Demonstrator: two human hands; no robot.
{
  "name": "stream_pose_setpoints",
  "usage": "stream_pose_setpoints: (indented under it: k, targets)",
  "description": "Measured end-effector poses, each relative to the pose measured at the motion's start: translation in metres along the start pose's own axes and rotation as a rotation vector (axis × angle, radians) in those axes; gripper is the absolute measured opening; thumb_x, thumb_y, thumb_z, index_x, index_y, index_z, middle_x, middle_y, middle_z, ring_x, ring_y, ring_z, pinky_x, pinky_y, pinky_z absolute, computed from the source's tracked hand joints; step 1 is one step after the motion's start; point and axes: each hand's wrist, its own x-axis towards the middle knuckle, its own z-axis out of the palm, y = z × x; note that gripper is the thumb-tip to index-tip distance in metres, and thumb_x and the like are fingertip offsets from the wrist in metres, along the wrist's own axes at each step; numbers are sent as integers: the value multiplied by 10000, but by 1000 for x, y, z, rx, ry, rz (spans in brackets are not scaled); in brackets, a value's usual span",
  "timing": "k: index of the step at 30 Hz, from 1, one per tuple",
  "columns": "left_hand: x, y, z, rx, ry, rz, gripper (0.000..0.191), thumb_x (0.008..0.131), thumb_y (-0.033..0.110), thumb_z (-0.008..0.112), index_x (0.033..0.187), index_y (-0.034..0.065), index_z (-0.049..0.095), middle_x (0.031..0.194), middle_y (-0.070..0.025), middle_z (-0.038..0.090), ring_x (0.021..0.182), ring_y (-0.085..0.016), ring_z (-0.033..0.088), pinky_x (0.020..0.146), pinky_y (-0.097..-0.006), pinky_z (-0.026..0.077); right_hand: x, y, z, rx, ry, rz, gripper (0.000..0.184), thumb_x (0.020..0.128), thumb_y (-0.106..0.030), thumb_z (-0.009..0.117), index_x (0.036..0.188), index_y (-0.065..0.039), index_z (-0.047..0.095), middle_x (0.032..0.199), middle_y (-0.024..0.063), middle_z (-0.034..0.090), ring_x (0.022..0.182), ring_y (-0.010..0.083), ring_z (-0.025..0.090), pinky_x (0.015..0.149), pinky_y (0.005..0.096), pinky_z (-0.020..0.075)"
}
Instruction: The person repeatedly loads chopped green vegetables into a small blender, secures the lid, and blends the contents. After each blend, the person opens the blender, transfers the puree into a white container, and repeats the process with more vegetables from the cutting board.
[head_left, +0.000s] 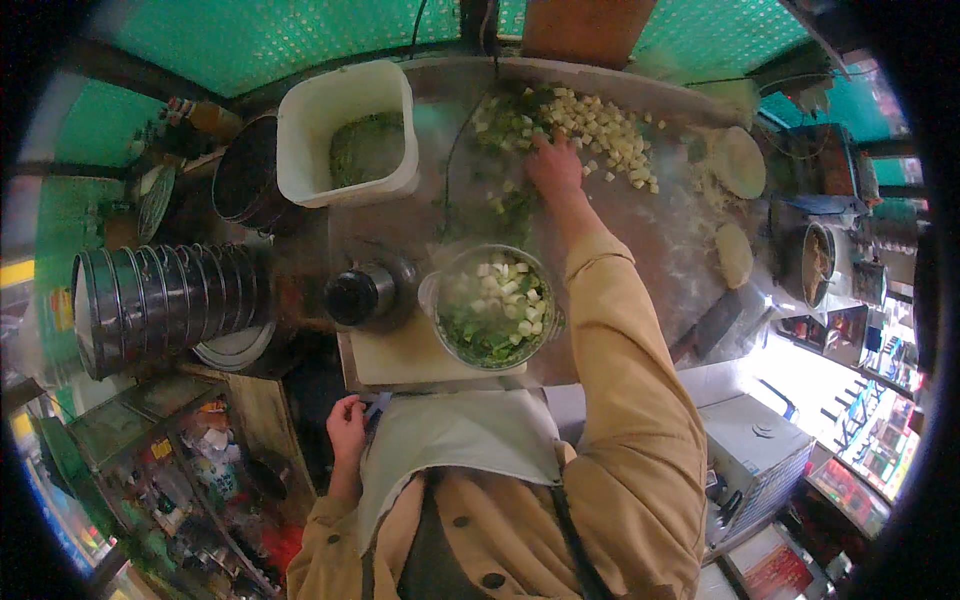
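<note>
Out over the metal worktop (622, 247), my right hand (556, 161) reaches to the near edge of a heap of pale diced cubes (600, 127) mixed with chopped greens (510, 127). Its fingers touch the heap, but what they hold is hidden. Close to my body stands a clear round pot (433, 300) with similar cubes (517, 300) over chopped greens (480, 334). My left hand (346, 426) hangs beside my apron (457, 427), below the worktop's front edge. Its fingers are curled near a bluish strip (380, 403); a grip on it is unclear.
A white tub (296, 161) with green contents stands back left. A dark cylindrical container (360, 294) and white cutting board (405, 356) lie left of the pot. Two dough pieces (733, 255) and a dark-bladed knife (712, 322) lie right. Stacked metal steamers (165, 307) stand left.
</note>
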Motion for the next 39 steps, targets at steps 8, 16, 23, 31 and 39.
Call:
stream_pose_setpoints:
  k: [8,16,23,31,39]
  targets:
    - [24,24,-2,-9,-100,83,187,984,59,584,1150,2,649,915,-52,683,710,-112,623,649,-267,543,-10,11,-67,413,-106,281,407,756,-256,758,1152,-170,717,934,120,723,736,256,676,726,396,539]
    - [43,58,4,95,-156,186,188,981,81,578,1134,1,655,915,-64,699,719,-112,629,669,-262,523,-127,-73,-179,742,-111,-177,307,763,-159,694,1057,-72,713,953,41,700,902,122,611,824,290,493]
    - [56,63,4,12,-246,266,191,970,97,598,1129,10,657,925,-48,703,761,-112,626,683,-255,499,-212,-125,-168,408,-241,-404,401,809,-206,770,1179,-72,698,1334,162,613,1246,349,561,1036,415,473]
    - [67,51,-1,-72,-235,297,189,968,79,593,1125,-2,662,910,-62,708,718,-104,639,656,-259,523,-249,-109,-163,361,-249,-298,330,858,-121,718,1184,-71,689,1289,164,644,1216,337,595,1020,404,489]
    - [119,63,-11,-9,-118,210,293,987,181,620,1233,24,642,964,-55,702,707,-124,639,639,-267,513,-266,-114,-167,362,7,-243,217,861,-111,725,1071,-57,718,1145,168,686,1077,335,647,933,411,524]
